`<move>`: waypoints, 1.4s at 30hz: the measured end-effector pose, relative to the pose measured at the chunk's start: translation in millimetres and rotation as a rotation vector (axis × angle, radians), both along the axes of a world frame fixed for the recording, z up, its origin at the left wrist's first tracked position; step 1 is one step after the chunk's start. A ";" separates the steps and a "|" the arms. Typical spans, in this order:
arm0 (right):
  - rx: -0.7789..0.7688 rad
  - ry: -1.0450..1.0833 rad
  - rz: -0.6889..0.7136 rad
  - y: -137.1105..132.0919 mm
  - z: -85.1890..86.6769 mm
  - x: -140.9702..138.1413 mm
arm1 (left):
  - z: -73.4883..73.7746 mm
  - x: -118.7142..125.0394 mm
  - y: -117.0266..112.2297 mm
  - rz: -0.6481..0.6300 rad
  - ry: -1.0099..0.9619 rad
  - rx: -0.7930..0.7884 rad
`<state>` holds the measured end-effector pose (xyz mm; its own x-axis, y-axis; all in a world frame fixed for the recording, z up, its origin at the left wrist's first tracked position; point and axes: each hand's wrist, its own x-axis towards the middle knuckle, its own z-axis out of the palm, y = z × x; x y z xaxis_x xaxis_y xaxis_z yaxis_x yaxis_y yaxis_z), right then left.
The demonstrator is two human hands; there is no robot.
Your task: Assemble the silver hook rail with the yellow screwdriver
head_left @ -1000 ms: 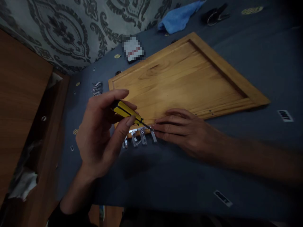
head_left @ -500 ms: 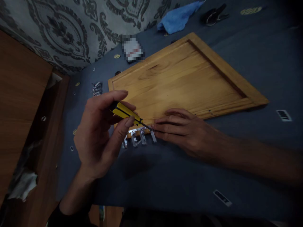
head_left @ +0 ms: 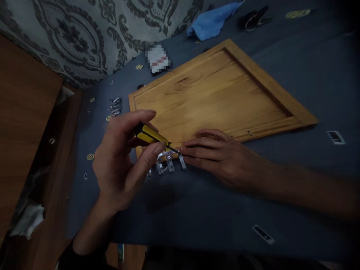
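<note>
My left hand (head_left: 120,161) is closed round the yellow and black handle of a screwdriver (head_left: 153,134). Its shaft slants down to the right, with the tip at the end of a silver metal hook rail (head_left: 169,159) along the near edge of a framed wooden panel (head_left: 202,101). From the right, my right hand (head_left: 219,153) rests at that edge, its fingertips pinched on the rail's end beside the screwdriver tip. Any screw under the tip is hidden by the fingers. Several hooks hang over the panel's edge toward me; my left thumb covers part of the rail.
Loose silver hooks (head_left: 115,106) lie left of the panel. Behind it are a blurred white-and-red box (head_left: 158,58), a blue cloth (head_left: 212,22) and a dark object with a ring (head_left: 253,18). A dark blue patterned cloth (head_left: 225,221) covers the surface; brown wood furniture (head_left: 25,108) stands left.
My left hand has shifted slightly right and turned on the screwdriver handle, with the thumb farther along it. The tip, the panel and my right hand stay in place.
</note>
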<state>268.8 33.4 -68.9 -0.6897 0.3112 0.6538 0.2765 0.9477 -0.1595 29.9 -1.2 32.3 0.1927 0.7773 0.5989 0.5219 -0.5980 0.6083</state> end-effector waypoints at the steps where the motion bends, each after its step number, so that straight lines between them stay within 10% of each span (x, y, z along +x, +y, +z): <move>1: 0.006 -0.001 -0.005 -0.2 0.5 0.1 | 0.4 0.7 0.4 0.005 0.029 0.032; 11: -0.003 -0.050 0.003 1.1 -1.7 0.6 | 5.4 2.2 2.1 -0.141 0.031 -0.054; 42: -0.025 -0.055 0.013 0.5 1.7 0.7 | 8.4 -7.2 5.2 -0.032 0.080 0.061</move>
